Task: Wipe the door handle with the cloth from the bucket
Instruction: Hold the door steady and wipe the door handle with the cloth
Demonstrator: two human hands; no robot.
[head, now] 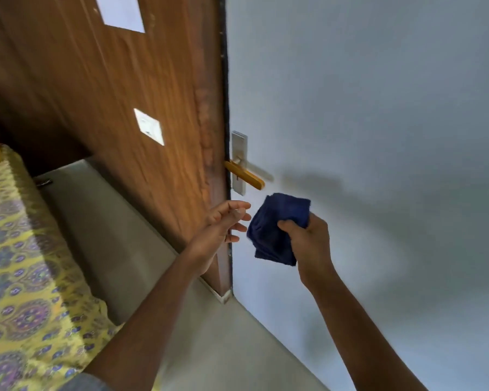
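A yellow-wood lever door handle [244,175] sticks out from a grey metal plate [239,148] on the pale blue-white door [378,108]. My right hand [308,238] grips a bunched dark blue cloth [277,224], held just below and slightly right of the handle, not touching it. My left hand [223,224] hovers to the left of the cloth with its fingers spread and holds nothing. No bucket is in view.
A brown wood-grain panel [124,94] with a white switch plate [149,126] stands left of the door's edge. A bed with a yellow patterned sheet [20,263] fills the lower left. Grey floor [119,235] runs between bed and wall.
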